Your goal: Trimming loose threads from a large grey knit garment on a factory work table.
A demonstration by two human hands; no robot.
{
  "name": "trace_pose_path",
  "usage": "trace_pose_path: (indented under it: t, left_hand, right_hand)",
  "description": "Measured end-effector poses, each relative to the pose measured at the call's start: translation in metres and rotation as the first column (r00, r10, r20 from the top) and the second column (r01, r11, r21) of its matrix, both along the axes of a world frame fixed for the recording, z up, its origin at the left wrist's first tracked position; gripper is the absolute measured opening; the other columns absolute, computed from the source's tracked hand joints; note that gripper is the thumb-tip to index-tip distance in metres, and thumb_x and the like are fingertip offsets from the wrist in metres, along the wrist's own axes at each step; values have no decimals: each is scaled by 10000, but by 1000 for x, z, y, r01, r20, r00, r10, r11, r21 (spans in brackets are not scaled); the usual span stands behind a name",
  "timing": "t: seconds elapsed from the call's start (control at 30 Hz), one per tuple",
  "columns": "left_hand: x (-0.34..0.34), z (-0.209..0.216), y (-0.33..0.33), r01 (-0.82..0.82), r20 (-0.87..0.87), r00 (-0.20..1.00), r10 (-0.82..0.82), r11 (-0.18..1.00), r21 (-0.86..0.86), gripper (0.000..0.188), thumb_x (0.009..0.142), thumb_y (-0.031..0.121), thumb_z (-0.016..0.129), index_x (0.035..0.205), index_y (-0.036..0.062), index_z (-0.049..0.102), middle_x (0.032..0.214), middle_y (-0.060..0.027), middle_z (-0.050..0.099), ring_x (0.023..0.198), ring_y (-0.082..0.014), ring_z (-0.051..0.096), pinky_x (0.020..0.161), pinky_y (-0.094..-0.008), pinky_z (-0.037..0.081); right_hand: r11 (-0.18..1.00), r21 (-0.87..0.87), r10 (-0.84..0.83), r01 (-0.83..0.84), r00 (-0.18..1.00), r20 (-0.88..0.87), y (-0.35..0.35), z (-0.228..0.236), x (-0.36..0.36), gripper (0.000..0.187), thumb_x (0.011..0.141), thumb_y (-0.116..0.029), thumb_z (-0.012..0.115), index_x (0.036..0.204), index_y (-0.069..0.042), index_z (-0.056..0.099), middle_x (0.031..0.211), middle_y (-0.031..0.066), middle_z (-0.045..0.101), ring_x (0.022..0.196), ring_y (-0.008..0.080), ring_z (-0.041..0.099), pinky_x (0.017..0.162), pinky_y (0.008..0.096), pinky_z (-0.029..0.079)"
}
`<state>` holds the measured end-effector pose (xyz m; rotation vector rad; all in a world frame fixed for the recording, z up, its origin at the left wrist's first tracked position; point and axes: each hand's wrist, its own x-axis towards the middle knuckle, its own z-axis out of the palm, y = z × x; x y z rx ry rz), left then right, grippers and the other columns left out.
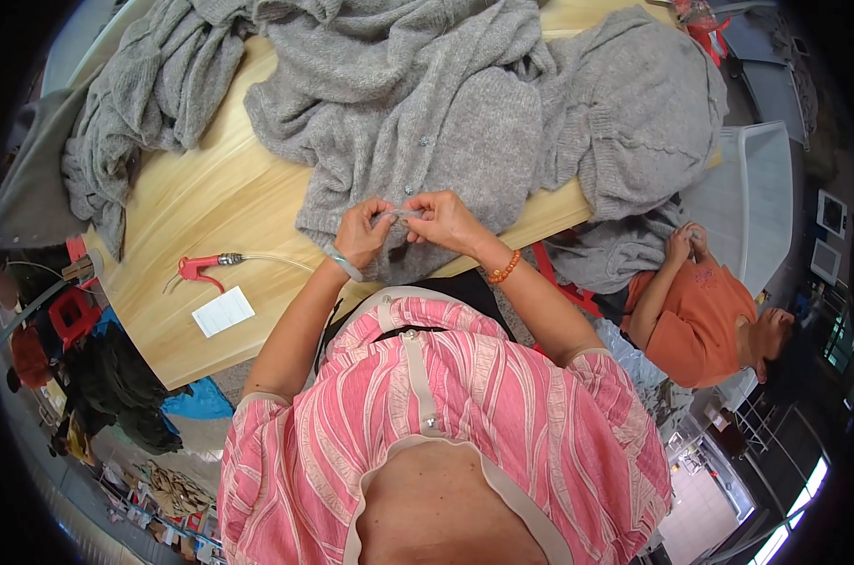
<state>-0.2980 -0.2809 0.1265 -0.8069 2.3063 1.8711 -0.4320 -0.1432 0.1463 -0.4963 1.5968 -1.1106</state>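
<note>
A grey knitted cardigan lies spread over the wooden table, its front band with small buttons running down toward me. At its near edge my left hand and my right hand meet, both closed in a pinch. Between the fingertips a small stretch of the grey knit is drawn up. Whether a button or a thread is also in the fingers is too small to tell. A bracelet sits on each wrist.
A red air blow gun with a hose and a white card lie on the table, left. More grey knitwear is heaped far left; another piece lies right. A co-worker in orange sits right, near a pale plastic bin.
</note>
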Motion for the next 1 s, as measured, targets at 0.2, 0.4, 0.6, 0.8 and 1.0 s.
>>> trace_pose_path:
  t: [0.2,0.4,0.6,0.8,1.0]
  left_hand:
    - [2,-5,8,-54,30,998,52,996,70,120,848,70,583,899,-37,603,785,-44,617,738,-76,533,673,-229,437]
    - [-1,0,13,-96,5,995,96,993,64,128,857,82,574,893,-39,598,774,-39,610,729,-75,525,663,-232,434]
    - [-1,3,18,-111,-14,994,112,994,21,134,858,91,577,890,-37,598,761,-41,609,719,-79,523,650,-237,434]
    - [-4,8,21,-96,22,995,99,988,-119,139,843,88,597,897,-40,601,755,-86,617,702,-119,547,651,-258,443]
    - [-2,12,20,-51,-9,999,50,984,-171,124,844,68,584,909,-37,591,768,-110,609,707,-151,560,658,-269,447]
  right_hand:
    - [998,6,57,-56,998,-36,3,-7,-1,202,793,-33,546,940,80,627,686,122,659,630,144,662,597,274,510]
    - [1000,-5,-17,17,1000,-9,3,-3,2,206,795,5,509,945,74,633,667,116,652,608,132,638,596,274,499]
    - [1000,20,-20,22,997,-76,5,-1,5,205,808,26,484,925,70,646,651,101,645,585,116,617,576,260,493]
    - [989,85,-114,118,992,-45,4,0,10,201,840,15,482,946,74,642,678,100,650,596,118,622,569,257,500]
    - [997,44,-43,55,968,-246,6,2,12,182,829,6,490,905,60,645,660,163,643,603,196,661,593,314,515]
